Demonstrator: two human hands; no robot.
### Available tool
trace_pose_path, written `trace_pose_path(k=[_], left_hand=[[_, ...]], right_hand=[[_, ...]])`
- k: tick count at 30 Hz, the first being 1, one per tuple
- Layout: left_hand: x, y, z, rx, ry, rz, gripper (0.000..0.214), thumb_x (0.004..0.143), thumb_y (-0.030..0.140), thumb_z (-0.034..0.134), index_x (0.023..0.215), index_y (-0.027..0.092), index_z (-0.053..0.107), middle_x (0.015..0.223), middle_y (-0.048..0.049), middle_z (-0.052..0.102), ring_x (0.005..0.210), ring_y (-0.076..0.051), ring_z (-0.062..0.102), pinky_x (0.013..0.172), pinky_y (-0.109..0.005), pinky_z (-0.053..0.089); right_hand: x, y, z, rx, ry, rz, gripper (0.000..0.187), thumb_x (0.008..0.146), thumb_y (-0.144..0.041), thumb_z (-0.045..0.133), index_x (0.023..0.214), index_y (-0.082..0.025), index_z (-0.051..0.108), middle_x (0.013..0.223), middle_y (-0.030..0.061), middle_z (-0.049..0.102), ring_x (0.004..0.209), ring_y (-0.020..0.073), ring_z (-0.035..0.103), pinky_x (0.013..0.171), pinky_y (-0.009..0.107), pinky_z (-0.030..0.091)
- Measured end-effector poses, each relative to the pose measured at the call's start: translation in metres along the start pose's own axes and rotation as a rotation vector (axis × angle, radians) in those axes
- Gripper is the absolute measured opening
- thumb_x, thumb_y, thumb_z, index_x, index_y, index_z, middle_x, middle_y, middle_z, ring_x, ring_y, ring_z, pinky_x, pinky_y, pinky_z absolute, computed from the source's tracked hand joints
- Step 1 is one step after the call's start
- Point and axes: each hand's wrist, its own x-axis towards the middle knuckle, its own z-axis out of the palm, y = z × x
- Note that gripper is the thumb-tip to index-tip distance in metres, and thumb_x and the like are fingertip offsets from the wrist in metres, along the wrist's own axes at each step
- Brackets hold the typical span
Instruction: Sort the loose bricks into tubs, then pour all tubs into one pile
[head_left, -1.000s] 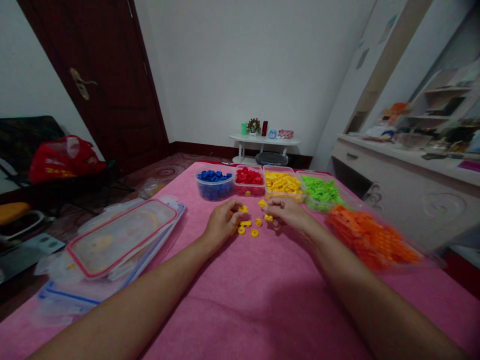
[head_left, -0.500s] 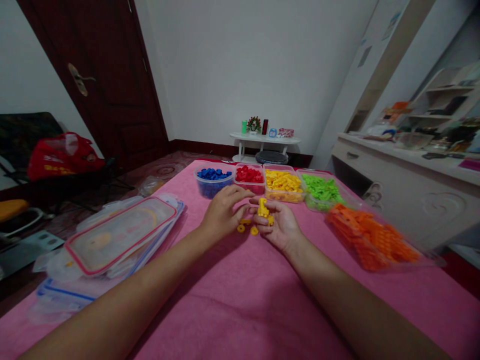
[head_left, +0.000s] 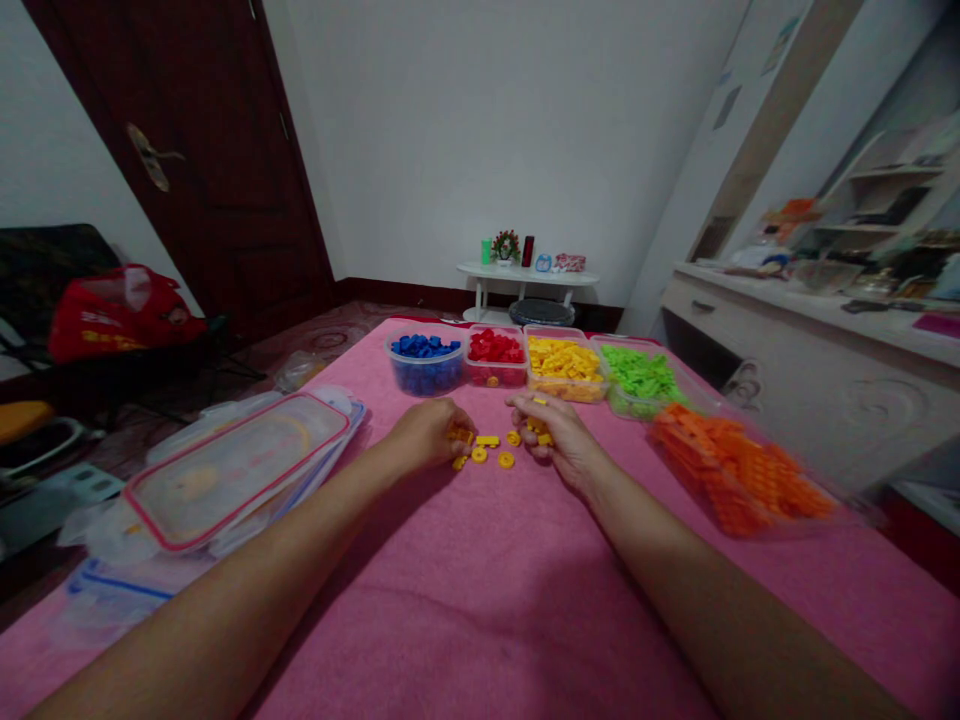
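Several small yellow pieces [head_left: 489, 450] lie on the pink cloth [head_left: 495, 590] between my hands. My left hand [head_left: 426, 437] rests on the cloth with its fingers curled over yellow pieces at the left of the group. My right hand [head_left: 559, 437] is cupped, fingers bent around a few yellow pieces [head_left: 538, 430]. Just beyond stand a tub of blue pieces [head_left: 426, 362], a tub of red pieces [head_left: 495, 357], a tub of yellow pieces [head_left: 564, 364] and a tub of green pieces [head_left: 641, 380].
An open tray of orange pieces [head_left: 739, 475] lies at the right. Stacked clear lids [head_left: 232, 468] lie at the left edge. A dark door [head_left: 195, 170], a red bag [head_left: 120, 312], a small white table [head_left: 525, 280] and a white dresser [head_left: 817, 370] surround the table.
My right hand, palm-up with a yellow stack half a second ago, has turned down toward the cloth. My left hand has dropped from the right hand back onto the loose pieces.
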Motion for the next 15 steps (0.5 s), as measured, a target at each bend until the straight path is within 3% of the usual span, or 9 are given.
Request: trace_pose_path(k=[2,4,6,8,11,13,15], left_hand=[[-0.001,-0.002,0.0,0.006,-0.005,-0.008,0.025,0.063,0.014,0.065,0.084,0.023,0.076,0.079,-0.0043,0.073,0.067,-0.017,0.062,0.06,-0.023,0.041],[-0.001,0.0,0.0,0.041,-0.001,-0.008,0.022,0.063,0.012,0.063,0.079,0.022,0.075,0.076,-0.0046,0.073,0.065,-0.017,0.061,0.058,-0.023,0.039],[-0.002,0.003,0.0,0.082,0.0,0.001,0.018,0.065,0.012,0.061,0.073,0.021,0.074,0.07,-0.0046,0.071,0.062,-0.017,0.06,0.057,-0.023,0.037],[-0.002,0.006,0.0,0.098,-0.007,-0.001,0.015,0.066,0.012,0.06,0.069,0.02,0.073,0.066,-0.0039,0.069,0.06,-0.016,0.058,0.056,-0.023,0.037],[-0.001,0.012,-0.002,0.069,0.046,-0.016,0.012,0.071,0.015,0.061,0.074,0.019,0.072,0.071,-0.0048,0.07,0.065,-0.017,0.06,0.059,-0.024,0.041],[-0.001,0.02,-0.006,0.018,0.188,0.059,0.015,0.077,0.018,0.06,0.086,0.017,0.071,0.086,-0.0071,0.071,0.078,-0.019,0.063,0.07,-0.027,0.046],[-0.002,0.031,-0.01,-0.054,0.357,0.194,0.018,0.083,0.021,0.058,0.096,0.017,0.069,0.097,-0.0079,0.069,0.091,-0.02,0.062,0.083,-0.031,0.046]], right_hand=[[0.003,0.007,-0.002,-0.328,0.06,-0.121,0.029,0.072,-0.043,0.062,0.088,-0.019,0.062,0.07,-0.0003,0.06,0.048,0.0081,0.045,0.041,0.019,0.029],[0.005,0.013,-0.005,-0.622,0.1,-0.234,0.023,0.071,-0.038,0.064,0.085,-0.02,0.065,0.079,0.0037,0.066,0.067,0.0143,0.056,0.057,0.025,0.04],[0.004,0.016,-0.008,-0.877,0.105,-0.27,0.02,0.069,-0.034,0.066,0.085,-0.021,0.068,0.087,0.0057,0.068,0.082,0.0195,0.059,0.068,0.029,0.04],[0.003,0.017,-0.01,-1.069,0.103,-0.244,0.017,0.072,-0.034,0.064,0.085,-0.022,0.068,0.085,0.0055,0.069,0.083,0.0203,0.059,0.069,0.029,0.038],[0.002,0.012,-0.006,-0.941,0.142,-0.227,0.013,0.074,-0.032,0.06,0.073,-0.02,0.063,0.075,0.0047,0.065,0.074,0.0169,0.057,0.062,0.026,0.036],[0.0,0.006,0.001,-0.697,0.134,-0.211,0.019,0.077,-0.035,0.055,0.066,-0.019,0.055,0.064,0.0016,0.059,0.058,0.0123,0.051,0.052,0.023,0.033],[-0.004,-0.002,0.009,-0.361,0.036,-0.112,0.024,0.079,-0.04,0.052,0.066,-0.019,0.051,0.058,-0.0022,0.053,0.043,0.0078,0.038,0.041,0.021,0.025]])
